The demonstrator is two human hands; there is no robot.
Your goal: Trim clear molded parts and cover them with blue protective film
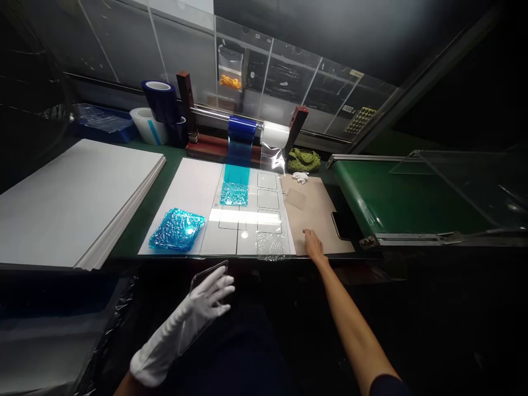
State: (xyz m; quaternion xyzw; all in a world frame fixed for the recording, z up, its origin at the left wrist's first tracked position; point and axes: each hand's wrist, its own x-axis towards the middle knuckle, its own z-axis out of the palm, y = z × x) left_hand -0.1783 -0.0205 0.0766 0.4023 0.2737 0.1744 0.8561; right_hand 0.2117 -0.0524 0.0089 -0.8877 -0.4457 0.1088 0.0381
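My left hand [208, 297], in a white glove, is in front of the table edge. It holds a thin, see-through panel [210, 269] with a dark edge, partly hidden behind the glove. My bare right hand [314, 245] is over the front of a brown board [317, 206], its fingers curled together; anything in them is too small to make out. A small clear sheet [296, 199] lies farther back on that board. Left of it, blue film [235, 187] and a clear film piece [270, 245] lie on a clear panel with black outlines [270, 199].
Blue film-covered pieces [177, 230] are piled on white paper. A stand bears a blue film roll [242, 127] and a clear film roll [275, 133]. White sheets [78, 198] are stacked left. A phone [341, 225] and a green conveyor belt [391, 198] are right.
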